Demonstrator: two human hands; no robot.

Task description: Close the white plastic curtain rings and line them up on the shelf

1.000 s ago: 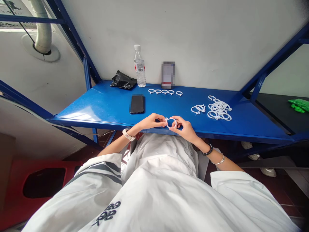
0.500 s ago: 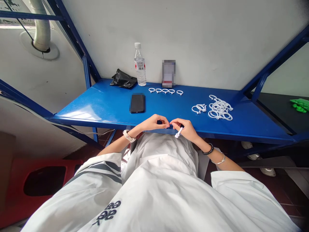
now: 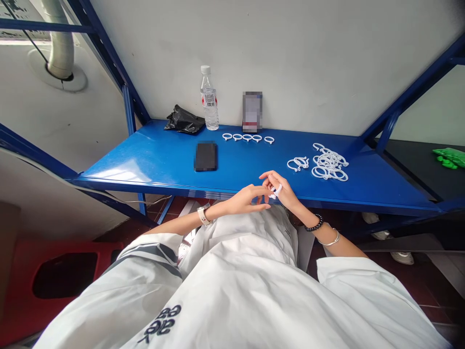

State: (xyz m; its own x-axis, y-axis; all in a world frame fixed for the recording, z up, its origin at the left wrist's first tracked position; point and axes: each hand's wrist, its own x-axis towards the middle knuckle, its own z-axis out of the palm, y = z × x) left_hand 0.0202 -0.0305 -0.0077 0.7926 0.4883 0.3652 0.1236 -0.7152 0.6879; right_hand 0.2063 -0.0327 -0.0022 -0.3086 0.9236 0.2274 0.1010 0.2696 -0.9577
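Observation:
A white plastic ring [image 3: 278, 189] shows at my right hand [image 3: 285, 191], which is closed on it at the table's front edge. Part of this ring is hidden by the fingers. My left hand [image 3: 250, 199] reaches across from the left, thumb and fingers apart, its fingertips close to the ring; whether they touch it I cannot tell. To the right on the blue table [image 3: 167, 165] lies a heap of white open rings [image 3: 330, 164], with a smaller cluster of rings [image 3: 298, 164] beside it. Several closed white rings [image 3: 247, 138] stand in a row near the back.
A water bottle [image 3: 209, 106] stands against the wall, next to a crumpled black plastic bag [image 3: 184, 120]. A blurred phone-like panel [image 3: 252, 111] leans on the wall. A flat black object [image 3: 206, 156] lies left of centre. Blue frame posts [image 3: 390, 126] flank the table.
My hands were fingertip to fingertip before. My left hand has opened and moved right and slightly down, towards the ring; my right hand has turned, bringing the ring up between the hands.

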